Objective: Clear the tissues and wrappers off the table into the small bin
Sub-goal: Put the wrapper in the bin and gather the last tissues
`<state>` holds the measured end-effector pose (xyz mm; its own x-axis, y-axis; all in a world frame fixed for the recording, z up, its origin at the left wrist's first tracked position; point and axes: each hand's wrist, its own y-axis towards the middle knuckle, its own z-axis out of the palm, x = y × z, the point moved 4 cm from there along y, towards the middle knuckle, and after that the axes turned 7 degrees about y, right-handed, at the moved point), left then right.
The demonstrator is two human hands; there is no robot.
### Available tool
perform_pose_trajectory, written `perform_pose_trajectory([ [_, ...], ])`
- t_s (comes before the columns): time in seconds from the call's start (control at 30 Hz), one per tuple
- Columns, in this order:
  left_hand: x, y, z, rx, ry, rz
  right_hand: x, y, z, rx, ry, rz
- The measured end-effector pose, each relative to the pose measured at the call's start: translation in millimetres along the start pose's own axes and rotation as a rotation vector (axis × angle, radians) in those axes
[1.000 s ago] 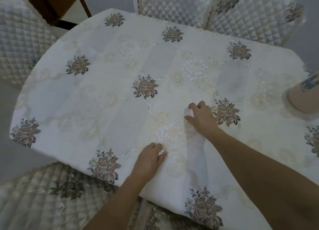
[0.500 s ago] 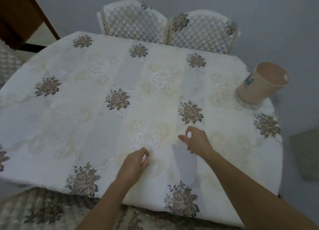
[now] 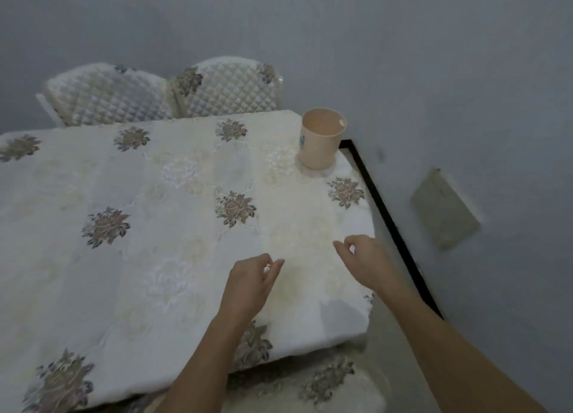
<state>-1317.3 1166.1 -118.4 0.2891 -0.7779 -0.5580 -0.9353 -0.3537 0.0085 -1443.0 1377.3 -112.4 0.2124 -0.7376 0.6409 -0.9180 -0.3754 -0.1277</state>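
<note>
Carry step. Left hand [image 3: 249, 284] grip pinches left scrap [image 3: 266, 269]; right hand [image 3: 370, 265] grip curls round right scrap [image 3: 352, 250], both above table [image 3: 124, 257], near side. Small bin [image 3: 322, 142] stands at far right corner. Next: reach fwd over the rim, let both go.

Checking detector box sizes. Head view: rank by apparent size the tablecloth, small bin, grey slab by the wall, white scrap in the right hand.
1. tablecloth
2. grey slab and small bin: look about alike, not ranked
3. white scrap in the right hand, mostly hidden
</note>
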Motion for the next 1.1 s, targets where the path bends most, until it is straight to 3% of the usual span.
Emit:
perform_pose_trajectory([
  [0.27,-146,4,59,0.004,0.030,0.116,-90,-46,-104,-0.135,0.090,0.009],
  [0.57,-285,1,162,0.059,0.018,0.081,-214,-58,-205,-0.162,0.106,0.008],
  [0.77,-323,15,178,0.006,0.060,0.062,-246,-28,-240,-0.177,0.121,-0.050],
  [1.1,-315,89,171,-0.077,0.058,-0.096,-219,70,-236,-0.006,0.115,-0.193],
])
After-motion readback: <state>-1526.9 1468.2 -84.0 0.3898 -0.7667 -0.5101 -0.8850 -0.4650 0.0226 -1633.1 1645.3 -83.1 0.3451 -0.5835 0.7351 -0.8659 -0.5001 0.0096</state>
